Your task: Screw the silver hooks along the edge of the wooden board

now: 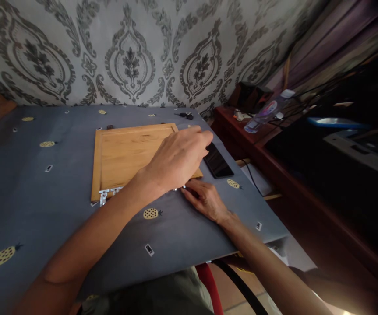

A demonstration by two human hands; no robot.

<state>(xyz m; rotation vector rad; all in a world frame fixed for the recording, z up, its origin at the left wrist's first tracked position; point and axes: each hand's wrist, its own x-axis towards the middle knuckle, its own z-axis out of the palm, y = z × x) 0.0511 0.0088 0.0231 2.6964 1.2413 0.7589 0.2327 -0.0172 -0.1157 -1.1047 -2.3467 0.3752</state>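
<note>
A framed wooden panel (126, 153), like a small cabinet door, lies flat on the table. A silver metal hinge (103, 197) sits at its near left corner. My left hand (180, 155) is raised over the panel's right part, its fingers curled closed; what they hold, if anything, is hidden. Below it, my right hand (205, 199) rests at the panel's near right edge. Its thumb and fingertips are pinched at a small silver metal hinge (184, 187), mostly covered by the hands.
A grey cloth with pineapple prints covers the table (60, 227). Right of the panel lies a black phone (219, 162), and keys (185, 115) lie behind it. A plastic bottle (267, 113) stands on the reddish side desk (231, 124). A patterned wall (129, 57) closes the back.
</note>
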